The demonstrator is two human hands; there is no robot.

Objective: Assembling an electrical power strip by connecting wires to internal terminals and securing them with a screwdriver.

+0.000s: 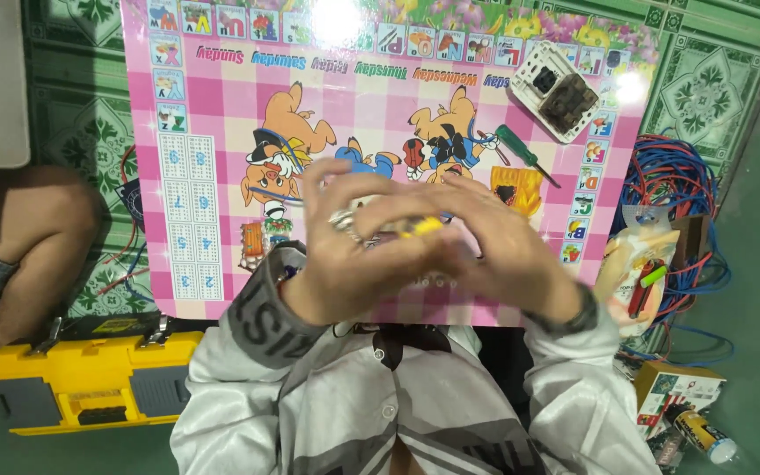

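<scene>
You've got a low bench [213, 132] in front of you with a pink checkered top covered in cartoon pigs and alphabet tiles round the rim. Up at its far right corner sits a white switch plate [554, 88] with a dark, grimy insert. Just toward you from that, a green-handled screwdriver [525, 154] lies at an angle near the right edge.

The bench stands on a green patterned tile floor [705, 79]. Off the bench's right edge the floor carries a tangle of blue and red wire [670, 180], a plastic bag [639, 264] and a small carton [675, 387]. By the near left corner, a yellow toolbox [90, 378] rests shut.
</scene>
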